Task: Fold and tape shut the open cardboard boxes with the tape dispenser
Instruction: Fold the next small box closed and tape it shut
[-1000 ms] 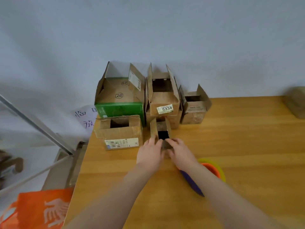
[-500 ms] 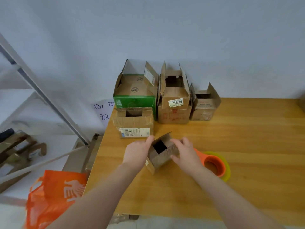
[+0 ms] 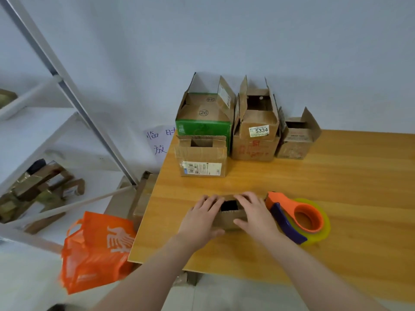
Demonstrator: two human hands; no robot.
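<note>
The wooden bench (image 3: 336,176) fills the right of the frame; four open cardboard boxes (image 3: 254,122) stand at its upper-left corner against the wall; an orange bag (image 3: 94,250) slumps on the floor at lower left; the tape dispenser (image 3: 289,207) lies right of centre; just left of it sits the small box (image 3: 226,219), its top partly open; the left hand (image 3: 199,218) and right hand (image 3: 253,215) grip its sides, fingers curled over the flaps.

This looks like a stockroom or packing corner: reused cardboard boxes (image 3: 256,131) with shipping labels stand on the wooden tabletop (image 3: 336,176) against a plain wall (image 3: 247,30), a tape dispenser (image 3: 298,217) lies there, metal shelving (image 3: 67,86) holds more cardboard (image 3: 38,182), and a handwritten sign (image 3: 159,142) hangs nearby.
</note>
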